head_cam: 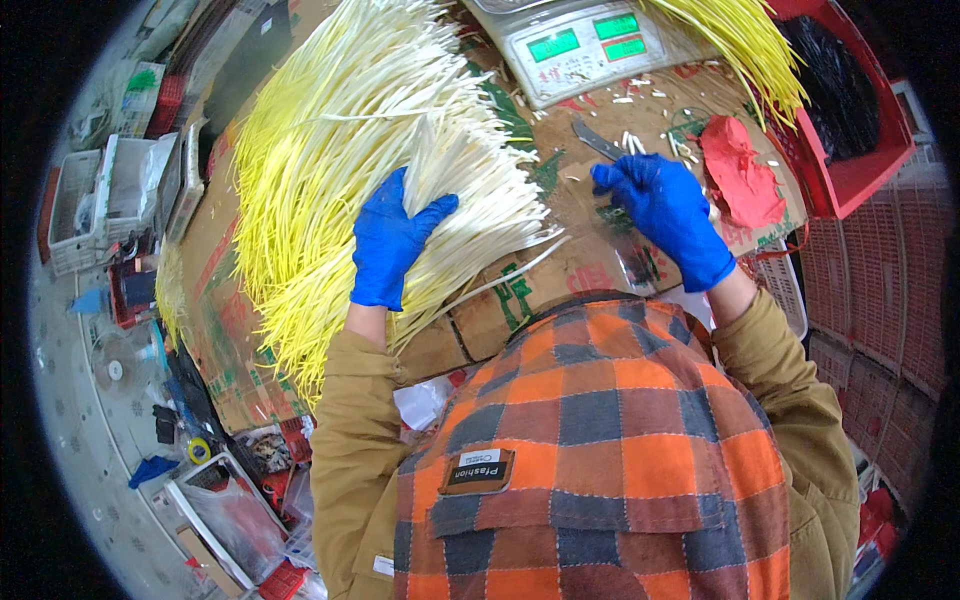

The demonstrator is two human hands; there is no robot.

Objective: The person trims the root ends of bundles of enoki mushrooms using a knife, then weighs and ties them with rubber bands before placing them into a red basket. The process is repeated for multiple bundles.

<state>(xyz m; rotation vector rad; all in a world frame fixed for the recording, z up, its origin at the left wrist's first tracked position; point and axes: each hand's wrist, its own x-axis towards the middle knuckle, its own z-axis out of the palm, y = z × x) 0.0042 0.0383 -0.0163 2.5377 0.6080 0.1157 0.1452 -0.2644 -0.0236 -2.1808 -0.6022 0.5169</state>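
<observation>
A large heap of blanched yellow chives (360, 142) lies on flattened cardboard, its white ends to the right and yellow leaf tips to the left. My left hand (391, 236), in a blue glove, rests on the near part of this heap. Its thumb stands apart from the fingers, with pale stalks blurred between them; whether it grips any is unclear. To the right, my blue-gloved right hand (664, 214) is closed around a small knife (596, 141) whose handle it hides. The dark curved blade points up and left over the cardboard. Short white stalk trimmings (631, 142) lie near the blade.
A digital scale (592, 52) with lit green displays stands beyond the knife. Another bunch of yellow chives (750, 52) overhangs at far right, beside a red crate (874, 161) lined with black plastic. Crumpled red material (739, 172) lies on the printed cardboard (555, 277). White baskets (75, 210) stand at left.
</observation>
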